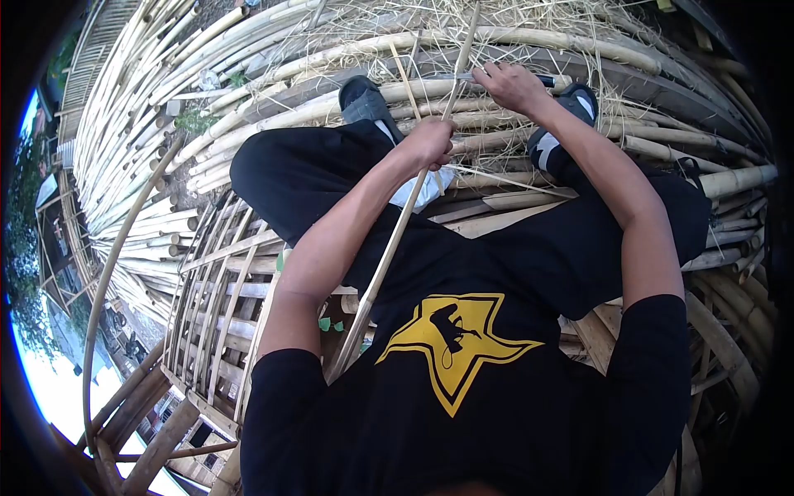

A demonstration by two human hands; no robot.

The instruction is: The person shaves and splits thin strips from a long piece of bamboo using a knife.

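My left hand point(430, 142) is closed around a long, thin bamboo strip point(387, 263). The strip runs slantwise from beside my body, up past my feet. Above and to the right, my right hand point(509, 87) is closed on a knife point(545, 81); its dark handle end sticks out to the right of the fist. The knife's thin blade points left and lies across the strip, seemingly touching it. Another short bamboo strip point(405, 81) stands slanted just left of the blade. Below my left hand, a pale plastic bag point(423, 190) is partly hidden by the wrist and strip.
Bamboo poles point(571, 43) lie under and beyond my feet, strewn with straw-like shavings point(529, 16). My sandals point(364, 101) rest on the poles. A slatted bamboo frame point(219, 318) stands at the left, with a long curved pole point(112, 264) beyond it. More poles are stacked at upper left.
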